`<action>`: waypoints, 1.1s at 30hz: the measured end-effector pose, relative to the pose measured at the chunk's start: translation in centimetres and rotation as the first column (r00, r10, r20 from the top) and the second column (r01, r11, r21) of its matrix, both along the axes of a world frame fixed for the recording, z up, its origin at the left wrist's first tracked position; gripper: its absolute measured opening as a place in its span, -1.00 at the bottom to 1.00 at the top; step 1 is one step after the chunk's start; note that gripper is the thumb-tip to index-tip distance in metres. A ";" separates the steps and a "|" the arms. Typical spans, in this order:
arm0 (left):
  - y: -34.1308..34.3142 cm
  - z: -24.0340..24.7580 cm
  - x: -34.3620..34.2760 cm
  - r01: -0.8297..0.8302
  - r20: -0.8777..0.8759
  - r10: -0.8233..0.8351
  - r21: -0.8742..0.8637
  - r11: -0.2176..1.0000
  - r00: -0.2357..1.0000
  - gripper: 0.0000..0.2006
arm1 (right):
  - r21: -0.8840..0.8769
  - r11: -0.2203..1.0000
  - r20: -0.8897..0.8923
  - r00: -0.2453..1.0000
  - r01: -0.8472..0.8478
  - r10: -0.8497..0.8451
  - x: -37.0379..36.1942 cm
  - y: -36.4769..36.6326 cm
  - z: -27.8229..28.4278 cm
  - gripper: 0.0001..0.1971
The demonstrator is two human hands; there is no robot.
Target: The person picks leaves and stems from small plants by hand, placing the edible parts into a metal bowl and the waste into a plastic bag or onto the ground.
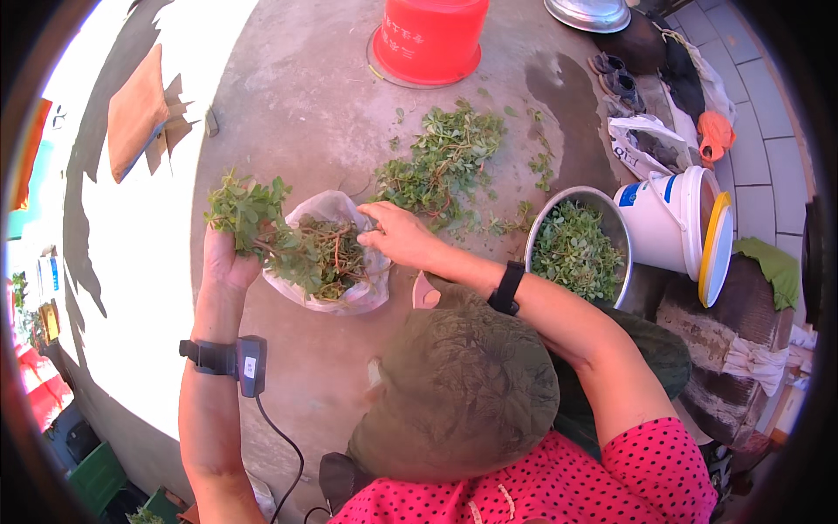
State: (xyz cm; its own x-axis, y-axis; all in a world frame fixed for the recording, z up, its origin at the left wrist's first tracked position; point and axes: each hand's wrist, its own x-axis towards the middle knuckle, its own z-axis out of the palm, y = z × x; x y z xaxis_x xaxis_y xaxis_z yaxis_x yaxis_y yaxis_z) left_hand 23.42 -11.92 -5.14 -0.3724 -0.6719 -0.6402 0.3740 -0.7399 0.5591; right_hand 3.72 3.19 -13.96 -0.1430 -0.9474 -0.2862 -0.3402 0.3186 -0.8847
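Observation:
My left hand [229, 259] is closed around a bunch of green leafy stems [253, 214], which looks like purslane. The bunch trails over the left side of a thin white plastic bag [371, 293] on the concrete ground. Inside the bag lie more stems [332, 258], some reddish and brown. At the bag's right rim is my right hand [400, 236], its thumb on the inner side and a finger along the edge; it grips the plastic. Beyond this hand a loose pile of the same greens [449, 153] spreads over the ground.
A metal bowl [626, 236] of plucked leaves stands at my right, beside a white bucket [663, 210] tipped on its side. A red bucket [428, 44] is at the far middle. Shoes [618, 83] lie far right; an orange cushion-like block [138, 112] is far left.

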 end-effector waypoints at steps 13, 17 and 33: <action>-0.7 -5.0 -7.3 0.052 -0.088 -0.079 -0.270 0.961 0.993 -0.83 | 0.085 0.992 0.306 0.950 -0.090 0.060 -5.7 5.1 4.0 -0.75; 0.8 -3.8 -7.1 0.196 -0.020 -0.205 -0.213 0.957 0.979 -0.82 | -0.103 0.988 0.375 0.924 0.117 -0.070 -6.5 6.1 4.4 -0.75; 8.3 -2.5 -12.2 0.827 0.380 -0.753 -0.409 0.384 0.538 -0.76 | -0.104 0.955 0.224 0.942 0.279 -0.251 -7.8 5.1 5.8 -0.55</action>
